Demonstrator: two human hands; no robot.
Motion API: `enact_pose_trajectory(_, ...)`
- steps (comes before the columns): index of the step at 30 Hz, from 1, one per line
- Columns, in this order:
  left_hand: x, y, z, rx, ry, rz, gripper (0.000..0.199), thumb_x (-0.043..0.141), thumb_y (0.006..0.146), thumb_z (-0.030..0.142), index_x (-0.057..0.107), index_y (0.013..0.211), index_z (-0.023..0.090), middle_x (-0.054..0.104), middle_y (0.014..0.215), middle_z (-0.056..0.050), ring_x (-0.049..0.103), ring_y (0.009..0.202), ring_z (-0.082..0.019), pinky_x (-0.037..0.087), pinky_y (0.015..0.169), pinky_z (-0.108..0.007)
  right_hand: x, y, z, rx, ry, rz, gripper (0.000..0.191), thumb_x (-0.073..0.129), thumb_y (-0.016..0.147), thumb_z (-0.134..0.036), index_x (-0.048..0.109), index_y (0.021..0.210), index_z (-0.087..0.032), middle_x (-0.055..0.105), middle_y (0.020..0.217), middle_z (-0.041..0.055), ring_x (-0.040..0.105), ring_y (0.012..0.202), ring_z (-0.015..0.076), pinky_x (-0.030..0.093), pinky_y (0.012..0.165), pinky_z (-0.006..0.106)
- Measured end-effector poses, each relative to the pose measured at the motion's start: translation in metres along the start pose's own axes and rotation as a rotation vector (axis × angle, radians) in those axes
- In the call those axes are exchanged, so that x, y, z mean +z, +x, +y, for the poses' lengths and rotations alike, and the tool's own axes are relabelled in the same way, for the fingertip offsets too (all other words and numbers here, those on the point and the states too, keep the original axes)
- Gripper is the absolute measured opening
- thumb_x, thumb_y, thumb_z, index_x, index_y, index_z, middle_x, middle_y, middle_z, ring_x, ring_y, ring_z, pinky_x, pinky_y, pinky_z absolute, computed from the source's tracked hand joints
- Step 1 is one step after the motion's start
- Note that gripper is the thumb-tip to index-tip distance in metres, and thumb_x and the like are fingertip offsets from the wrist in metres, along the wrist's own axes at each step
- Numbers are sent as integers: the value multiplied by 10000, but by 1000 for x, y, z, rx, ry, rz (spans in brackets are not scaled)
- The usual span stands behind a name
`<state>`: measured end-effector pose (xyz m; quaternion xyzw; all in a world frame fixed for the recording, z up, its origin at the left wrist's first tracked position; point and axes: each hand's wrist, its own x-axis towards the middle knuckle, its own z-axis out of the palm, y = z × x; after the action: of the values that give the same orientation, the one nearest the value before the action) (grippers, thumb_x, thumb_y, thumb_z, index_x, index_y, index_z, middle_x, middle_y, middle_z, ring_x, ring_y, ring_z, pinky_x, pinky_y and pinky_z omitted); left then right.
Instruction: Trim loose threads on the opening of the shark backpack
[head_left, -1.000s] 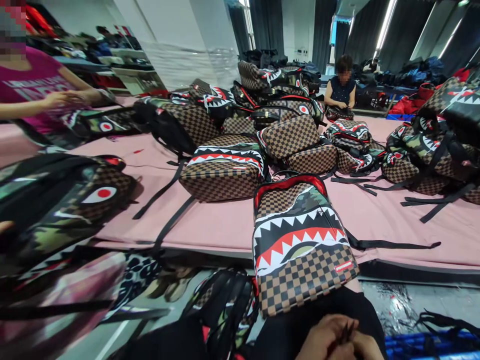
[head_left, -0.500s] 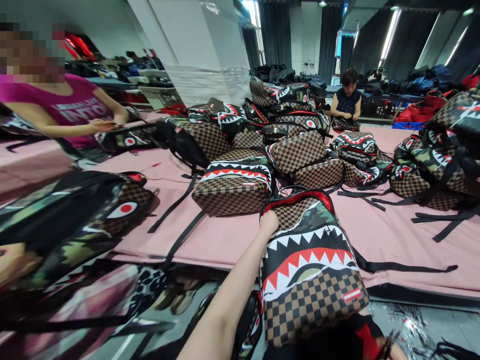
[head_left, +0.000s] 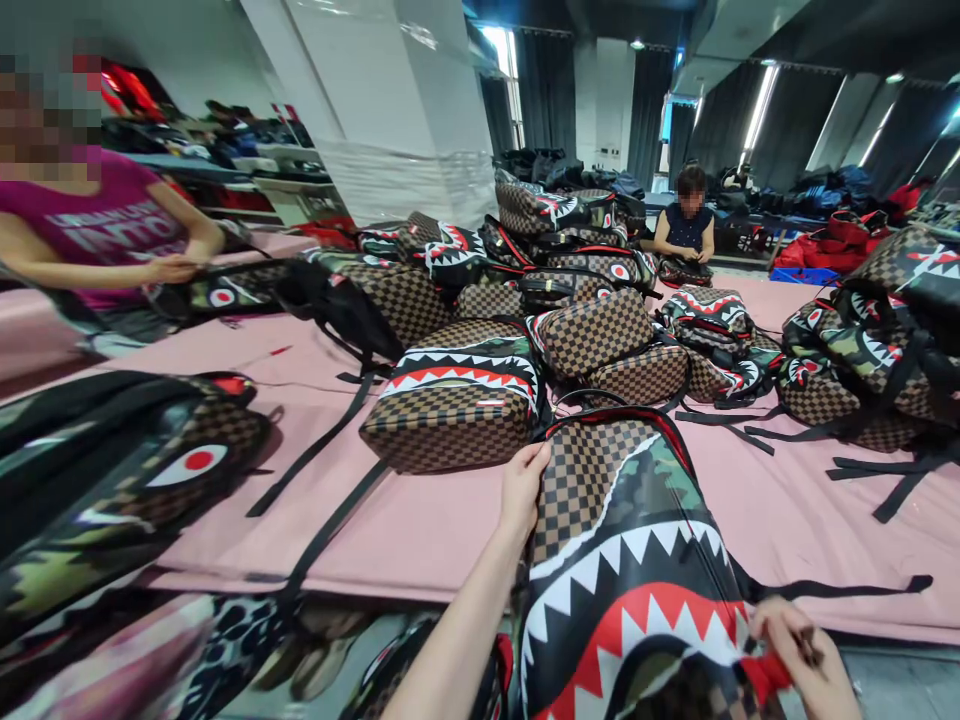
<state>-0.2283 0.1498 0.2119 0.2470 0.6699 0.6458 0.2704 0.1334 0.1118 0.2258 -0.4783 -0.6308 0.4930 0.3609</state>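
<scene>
Pink table (head_left: 420,520) is bearing piled bags; left hand (head_left: 523,485) is gripping the near shark-mouth backpack (head_left: 622,560) by its top edge, right hand (head_left: 799,655) is pinching a small dark tool at its lower corner. Inspection seems under way; steadying comes next.

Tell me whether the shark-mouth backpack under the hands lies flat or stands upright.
Lying flat: the checkered camouflage shark-mouth backpack rests face-up on the pink table, left hand gripping its top.
</scene>
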Motion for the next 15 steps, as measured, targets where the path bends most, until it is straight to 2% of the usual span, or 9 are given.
enact_pose_trajectory(2, -6, -25, 16, 30, -99, -1, 405, 600, 669, 512, 638, 829, 142, 671, 853, -57, 597, 783, -181, 468, 723, -283, 15, 32, -26, -162, -77, -41, 348, 413, 848, -482, 622, 703, -244, 596, 687, 30, 596, 649, 201, 498, 556, 279)
enact_pose_trajectory(4, -9, -50, 35, 28, -217, 1, 352, 627, 660, 481, 633, 778, 150, 662, 781, -36, 586, 737, -167, 464, 695, -268, 34, 66, -55, -361, -132, -122, 286, 409, 875, -405, 642, 907, -243, 633, 864, 45, 610, 822, 207, 514, 707, 292)
enact_pose_trajectory(6, -9, -74, 53, 19, -314, -6, 305, 659, 647, 443, 625, 733, 153, 640, 707, -14, 568, 692, -152, 455, 655, -246, 54, 96, -81, -577, -144, -142, 306, 371, 902, -356, 611, 1044, -230, 604, 1054, 70, 564, 999, 201, 477, 852, 319)
enact_pose_trajectory(8, -9, -95, 68, 15, -359, -32, 280, 668, 649, 424, 618, 716, 156, 620, 677, 0, 550, 664, -141, 446, 624, -231, 73, 118, -103, -743, -165, -220, 331, 372, 908, -332, 550, 1168, -232, 550, 1181, 79, 497, 1116, 201, 432, 933, 360)
enact_pose_trajectory(11, -11, -116, 82, 37, -369, -88, 263, 648, 678, 420, 620, 729, 163, 610, 685, 6, 535, 662, -135, 442, 626, -228, 93, 135, -130, -875, -176, -309, 322, 433, 892, -290, 536, 1195, -249, 531, 1209, 68, 480, 1137, 185, 404, 963, 363)
enact_pose_trajectory(15, -17, -126, 84, 121, -257, -152, 254, 622, 712, 415, 641, 751, 165, 598, 682, 8, 521, 672, -130, 434, 648, -217, 99, 137, -154, -981, -186, -357, 212, 499, 841, -186, 639, 995, -226, 627, 1016, 42, 576, 960, 160, 445, 862, 304)
